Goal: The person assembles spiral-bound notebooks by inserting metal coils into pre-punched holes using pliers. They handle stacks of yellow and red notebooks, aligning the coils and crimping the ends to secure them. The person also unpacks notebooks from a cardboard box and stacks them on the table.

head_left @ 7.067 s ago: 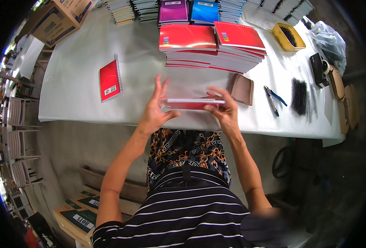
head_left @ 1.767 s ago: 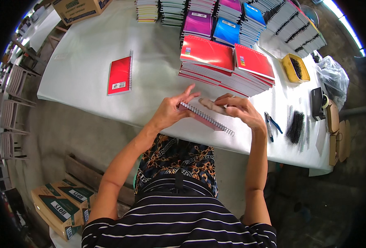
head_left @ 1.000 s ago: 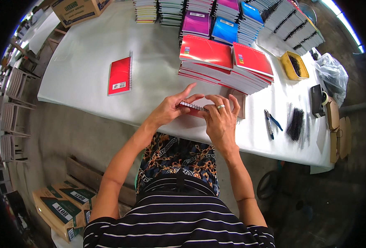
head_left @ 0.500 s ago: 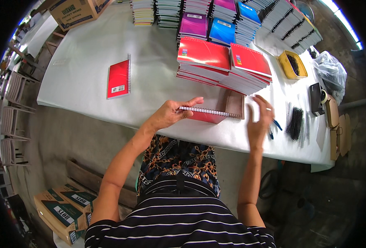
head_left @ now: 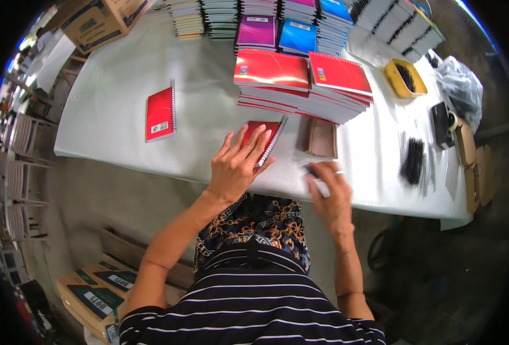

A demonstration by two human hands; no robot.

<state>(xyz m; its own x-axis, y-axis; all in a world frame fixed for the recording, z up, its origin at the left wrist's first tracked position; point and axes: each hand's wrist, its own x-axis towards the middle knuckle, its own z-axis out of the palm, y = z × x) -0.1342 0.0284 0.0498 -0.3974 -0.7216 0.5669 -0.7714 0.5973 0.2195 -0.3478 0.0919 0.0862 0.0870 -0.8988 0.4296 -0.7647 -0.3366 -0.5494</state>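
My left hand (head_left: pixel 234 169) lies with fingers stretched across the cover of a red spiral notebook (head_left: pixel 258 131), its thumb by the lower end of the wire spine. That notebook rests slanted near the table's front edge. Beyond the table edge to its right, my right hand (head_left: pixel 330 192) is curled around small pliers (head_left: pixel 314 171); motion blurs them and the fingers cover most of them. A brown block-like holder (head_left: pixel 321 138) stands between the hands and a stack of red notebooks (head_left: pixel 273 70). Farther left lies another red spiral notebook (head_left: pixel 160 115), label side up.
Purple notebooks (head_left: pixel 256 31) and blue notebooks (head_left: pixel 298 36) are stacked at the back. On the right are a yellow tub (head_left: pixel 405 79), loose black wire spirals (head_left: pixel 413 161), a plastic bag (head_left: pixel 460 86) and tape (head_left: pixel 452 120). A carton (head_left: pixel 96 29) stands back left.
The notebook has turned from upright on edge beside the brown holder to lying under my left hand. My right hand has moved left and toward me, and the pliers have left their spot on the table.
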